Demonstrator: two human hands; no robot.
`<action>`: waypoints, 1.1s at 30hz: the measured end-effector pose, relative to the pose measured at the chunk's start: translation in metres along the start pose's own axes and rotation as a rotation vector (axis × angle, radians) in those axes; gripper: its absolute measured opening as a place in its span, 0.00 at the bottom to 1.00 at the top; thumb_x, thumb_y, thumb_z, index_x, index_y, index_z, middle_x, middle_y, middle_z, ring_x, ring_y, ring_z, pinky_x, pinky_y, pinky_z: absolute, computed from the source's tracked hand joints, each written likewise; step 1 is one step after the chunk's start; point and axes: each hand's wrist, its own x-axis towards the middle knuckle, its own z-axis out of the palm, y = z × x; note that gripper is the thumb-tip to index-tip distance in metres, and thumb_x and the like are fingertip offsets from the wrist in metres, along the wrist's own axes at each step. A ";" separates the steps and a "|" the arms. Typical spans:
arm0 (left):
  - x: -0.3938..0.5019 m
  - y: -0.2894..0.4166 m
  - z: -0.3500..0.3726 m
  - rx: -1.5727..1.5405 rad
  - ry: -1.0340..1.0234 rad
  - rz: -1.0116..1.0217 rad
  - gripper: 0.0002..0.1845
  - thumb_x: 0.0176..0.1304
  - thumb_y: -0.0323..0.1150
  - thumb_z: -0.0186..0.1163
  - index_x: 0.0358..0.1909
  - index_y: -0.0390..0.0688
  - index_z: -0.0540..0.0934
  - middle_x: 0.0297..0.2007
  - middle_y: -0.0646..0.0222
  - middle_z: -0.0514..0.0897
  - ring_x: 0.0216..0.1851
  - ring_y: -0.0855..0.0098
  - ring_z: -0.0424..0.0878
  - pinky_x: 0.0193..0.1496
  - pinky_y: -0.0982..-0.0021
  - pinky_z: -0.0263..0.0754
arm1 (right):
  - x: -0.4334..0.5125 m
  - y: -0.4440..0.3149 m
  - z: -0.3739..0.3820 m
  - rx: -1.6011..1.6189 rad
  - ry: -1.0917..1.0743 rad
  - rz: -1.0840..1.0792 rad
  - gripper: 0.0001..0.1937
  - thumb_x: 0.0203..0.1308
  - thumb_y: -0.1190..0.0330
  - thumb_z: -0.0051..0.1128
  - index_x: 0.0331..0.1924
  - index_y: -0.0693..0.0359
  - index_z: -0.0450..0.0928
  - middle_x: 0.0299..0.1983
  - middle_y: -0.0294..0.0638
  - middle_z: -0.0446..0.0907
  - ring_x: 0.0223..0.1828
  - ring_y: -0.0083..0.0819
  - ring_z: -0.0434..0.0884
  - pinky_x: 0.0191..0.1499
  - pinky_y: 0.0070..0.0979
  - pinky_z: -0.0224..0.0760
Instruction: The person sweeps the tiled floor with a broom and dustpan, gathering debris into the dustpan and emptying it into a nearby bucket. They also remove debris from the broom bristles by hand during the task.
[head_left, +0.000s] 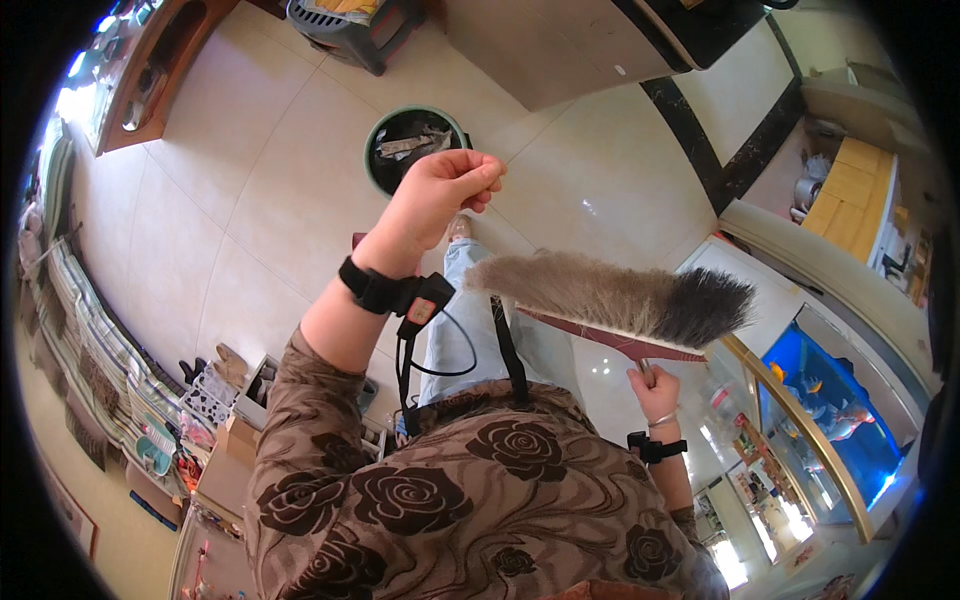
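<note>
My right hand (656, 390) grips the handle of a broom (604, 300) near its head. The broom head is raised with its bristles turned up, grey-brown along most of the length and black at the right end. Its base is maroon. My left hand (457, 180) is held out in front with thumb and curled fingers pressed together, and nothing can be made out in it. Below it in the picture stands a green-rimmed trash bin (369, 154) with a dark liner and some crumpled scraps (409, 145) inside, partly covered by the hand.
Pale floor tiles (277, 150) surround the bin. A grey plastic stool (360, 37) stands beyond it, and a beige cabinet (525, 45) at the top. An aquarium (832, 405) with orange fish is on the right. Striped seating (97, 330) and a wooden cabinet (154, 75) are left.
</note>
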 end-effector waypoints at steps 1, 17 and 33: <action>-0.002 0.001 -0.002 -0.002 0.015 -0.015 0.07 0.61 0.29 0.60 0.35 0.34 0.81 0.27 0.73 0.80 0.28 0.80 0.75 0.34 0.79 0.72 | -0.001 0.001 0.001 0.011 -0.003 0.047 0.21 0.48 0.62 0.69 0.13 0.63 0.66 0.11 0.35 0.63 0.15 0.21 0.59 0.19 0.24 0.56; 0.004 -0.015 0.024 0.316 -0.242 0.011 0.11 0.59 0.35 0.63 0.36 0.36 0.82 0.30 0.69 0.83 0.27 0.78 0.76 0.35 0.77 0.72 | 0.006 0.001 0.007 -0.078 -0.084 -0.027 0.19 0.48 0.61 0.68 0.16 0.64 0.70 0.11 0.40 0.65 0.13 0.29 0.62 0.19 0.27 0.60; -0.001 0.009 0.046 0.121 -0.472 -0.133 0.10 0.61 0.31 0.62 0.39 0.34 0.80 0.29 0.72 0.81 0.29 0.82 0.76 0.35 0.81 0.72 | 0.012 -0.003 0.010 -0.095 -0.097 -0.077 0.18 0.47 0.60 0.69 0.17 0.64 0.72 0.12 0.43 0.68 0.13 0.35 0.67 0.19 0.29 0.61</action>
